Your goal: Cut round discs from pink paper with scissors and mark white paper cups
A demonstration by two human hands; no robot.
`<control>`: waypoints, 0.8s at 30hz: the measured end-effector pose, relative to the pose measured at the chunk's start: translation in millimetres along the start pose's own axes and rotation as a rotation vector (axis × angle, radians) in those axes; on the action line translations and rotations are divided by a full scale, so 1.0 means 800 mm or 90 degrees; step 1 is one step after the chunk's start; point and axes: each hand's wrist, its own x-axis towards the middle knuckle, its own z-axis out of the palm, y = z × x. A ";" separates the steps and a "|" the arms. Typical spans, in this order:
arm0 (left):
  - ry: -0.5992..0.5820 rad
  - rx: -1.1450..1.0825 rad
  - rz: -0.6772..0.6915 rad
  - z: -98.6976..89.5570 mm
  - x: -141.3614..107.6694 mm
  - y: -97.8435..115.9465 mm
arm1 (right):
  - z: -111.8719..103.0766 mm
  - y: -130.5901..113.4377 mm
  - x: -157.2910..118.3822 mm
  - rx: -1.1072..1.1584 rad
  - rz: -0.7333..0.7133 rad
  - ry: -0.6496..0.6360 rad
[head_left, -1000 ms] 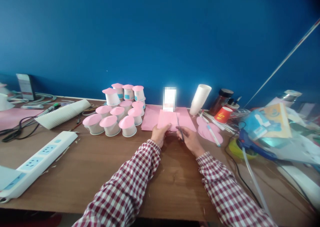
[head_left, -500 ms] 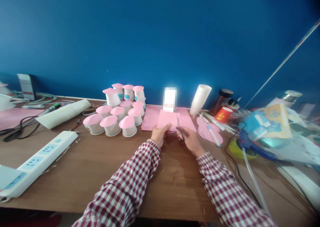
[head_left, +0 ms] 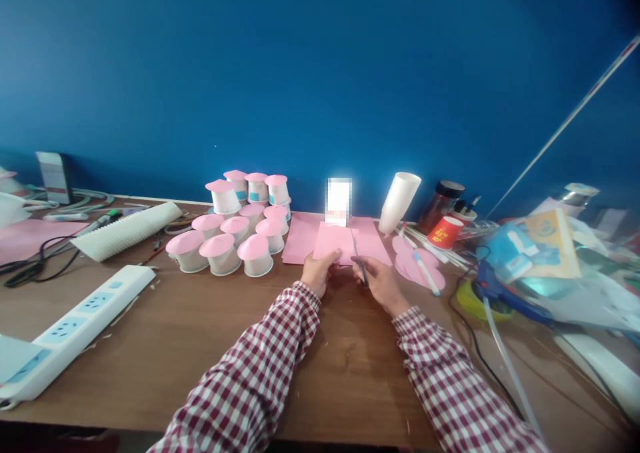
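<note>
My left hand (head_left: 320,273) is closed on the near edge of a pink sheet of paper (head_left: 334,241), thumb on top. In my right hand (head_left: 380,280) is a pair of scissors (head_left: 363,273), its blades pointing away from me at the sheet's right side. Beneath and behind lie larger pink sheets (head_left: 300,243). Right of my right hand, pink paper rounds (head_left: 415,271) overlap one another, with a white and blue marker (head_left: 426,273) across them. To the left, several white paper cups (head_left: 257,261) wear pink cone-shaped paper tops.
A stack of white cups (head_left: 400,203) leans near the blue wall, beside a dark-lidded jar (head_left: 443,206) and a red cup (head_left: 446,232). A blue glue gun (head_left: 515,294) with its cable lies at right. At left are a power strip (head_left: 80,330) and a ribbed white stack (head_left: 130,230).
Very little differs. The whole view has shifted slightly; both hands keep their hold on the paper and the scissors.
</note>
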 end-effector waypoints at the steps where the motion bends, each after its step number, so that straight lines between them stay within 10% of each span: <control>1: -0.001 0.001 0.000 0.000 0.000 0.000 | 0.000 -0.001 0.000 -0.003 -0.001 0.001; 24: 0.000 0.003 0.007 -0.002 0.000 0.003 | 0.001 -0.004 -0.001 0.014 0.008 0.008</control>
